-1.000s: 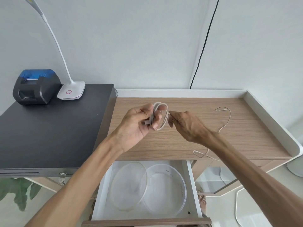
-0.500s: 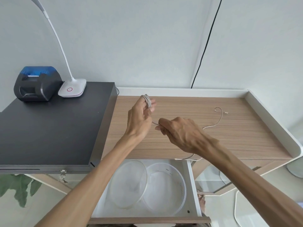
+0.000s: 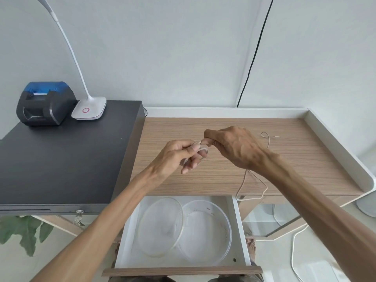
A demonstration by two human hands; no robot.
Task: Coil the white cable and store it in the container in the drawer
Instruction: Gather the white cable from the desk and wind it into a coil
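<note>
a pale wall stands behind a wood-grain desk top with a raised white rim, and a black cash drawer box sits against its left side, carrying a dark receipt printer with a blue lid and the white base of a gooseneck desk lamp. compared with half a second ago, the left hand has dropped from its raised, upright pose to a lower, level one with the thumb on top, and the right hand has moved up and over so that it now sits higher than the left, fingertips meeting it. the loose tail of the white cable has shifted too: it now sags in a loop past the front edge of the desk top, where before it lay mostly on the wood. the left hand is closed around a small bundle of coiled turns wound over its fingers, thumb pressing them down. the right hand pinches the cable just beside that bundle, thumb and forefinger narrowed on the strand. from the pinch the cable passes under the right wrist, drops to the hanging loop, and a thinner stretch shows beyond the right hand, ending in a small plug lying on the wood near the back right. below, the white drawer is pulled open, holding a round clear container with its clear lid leaning over its left edge; neither touches the cable.
</note>
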